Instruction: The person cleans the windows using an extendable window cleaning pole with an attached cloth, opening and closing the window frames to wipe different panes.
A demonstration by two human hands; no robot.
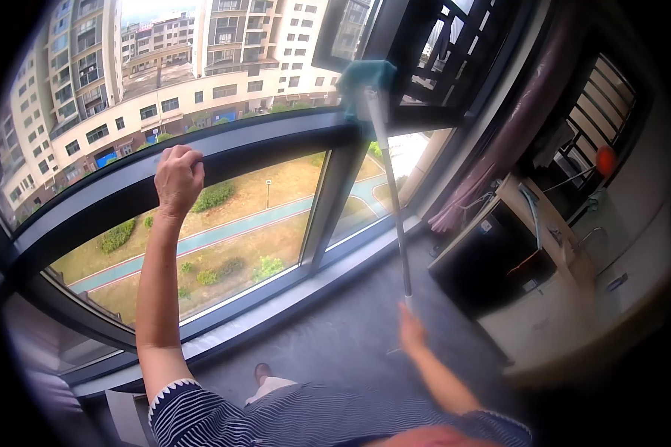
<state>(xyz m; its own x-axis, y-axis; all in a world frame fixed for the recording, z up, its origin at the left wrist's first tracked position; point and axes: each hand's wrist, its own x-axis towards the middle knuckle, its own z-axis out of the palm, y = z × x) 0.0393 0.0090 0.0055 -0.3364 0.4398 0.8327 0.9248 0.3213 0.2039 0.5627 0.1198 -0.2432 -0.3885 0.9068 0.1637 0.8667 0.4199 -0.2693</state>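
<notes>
My left hand [179,179] is closed on the dark window frame rail [261,145], its arm stretched up from the lower left. Low in the middle right, my right hand [411,328] grips the lower end of a long metal pole [395,201]. The pole rises to a blurred teal cloth head [373,78], which is at the window frame near the upright bar.
Window glass [224,223] looks down on grass, a path and buildings. A purple curtain [492,156] is tied at the right. Beyond it stand a wooden cabinet [522,194] with a black front and a barred window [604,97]. A sill [276,302] runs along the grey floor [306,357].
</notes>
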